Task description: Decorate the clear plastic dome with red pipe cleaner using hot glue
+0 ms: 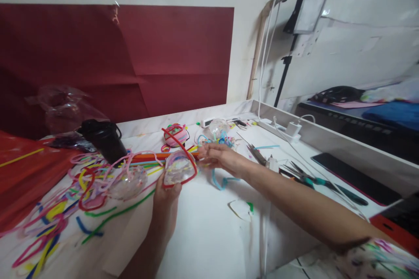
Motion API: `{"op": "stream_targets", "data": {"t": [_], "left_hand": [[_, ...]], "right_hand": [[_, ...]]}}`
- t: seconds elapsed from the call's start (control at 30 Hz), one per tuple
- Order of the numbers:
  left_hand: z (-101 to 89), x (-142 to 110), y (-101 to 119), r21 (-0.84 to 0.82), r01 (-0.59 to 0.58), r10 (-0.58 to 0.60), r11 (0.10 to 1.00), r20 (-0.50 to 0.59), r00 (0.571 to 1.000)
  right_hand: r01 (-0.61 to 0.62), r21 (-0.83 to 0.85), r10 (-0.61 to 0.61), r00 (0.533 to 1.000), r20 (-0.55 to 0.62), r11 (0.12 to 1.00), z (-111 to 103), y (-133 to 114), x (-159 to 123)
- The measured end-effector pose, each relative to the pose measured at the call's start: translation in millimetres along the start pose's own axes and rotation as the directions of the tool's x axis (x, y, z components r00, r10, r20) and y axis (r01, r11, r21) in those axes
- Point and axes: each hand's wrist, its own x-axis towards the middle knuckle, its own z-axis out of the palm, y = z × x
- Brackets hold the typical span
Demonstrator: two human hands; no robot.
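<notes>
My left hand [166, 198] is closed around the lower edge of a clear plastic half-ball [178, 169], thumb in front. A red pipe cleaner [194, 176] curves along the rim of the half-ball, and its free end sticks up to the upper left. From the right, my right hand [221, 158] reaches in with bent fingers closed at the pipe cleaner by the half-ball's right edge; the fingertips are partly hidden. Behind lies a bundle of orange and other coloured pipe cleaners [144, 157]. A pink round piece with coloured trim [176, 135] sits farther back.
Tangled pipe cleaners [49, 235] and another clear half-ball [127, 183] lie left, near a black cup [103, 139]. On the right are pliers [304, 176], a glue gun [271, 165], a dark phone-like slab [355, 176] and white cables. A clear ball [218, 127] stands at the back.
</notes>
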Motion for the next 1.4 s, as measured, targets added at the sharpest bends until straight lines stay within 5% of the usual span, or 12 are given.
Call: {"op": "stream_targets", "data": {"t": [0.1, 0.27, 0.43, 0.77, 1.4], "left_hand": [[1.7, -2.0, 9.1, -0.024, 0.052, -0.051, 0.998, 0.043, 0.998], [7.7, -8.6, 18.9, -0.066, 0.052, -0.047, 0.996, 0.081, 0.996], [14.8, -16.6, 23.0, -0.062, 0.022, -0.019, 0.998, 0.059, 0.998], [18.7, -23.9, 28.2, -0.052, -0.016, 0.019, 0.999, 0.054, 0.998], [15.3, -27.9, 17.7, 0.089, -0.049, 0.044, 0.995, 0.051, 0.998]], "right_hand": [[-0.128, 0.136, 0.138, 0.989, -0.061, 0.982, 13.1, 3.4, -26.0], [-0.138, 0.328, 0.190, 0.973, -0.132, 0.934, 30.1, 9.6, -53.1], [-0.208, 0.490, 0.264, 0.963, -0.046, 0.846, 46.3, 13.9, -66.8], [-0.093, 0.677, 0.166, 0.985, -0.045, 0.730, 67.7, 17.8, -74.5], [0.010, 0.781, 0.173, 0.973, -0.152, 0.624, 73.6, 24.5, -73.2]]}}
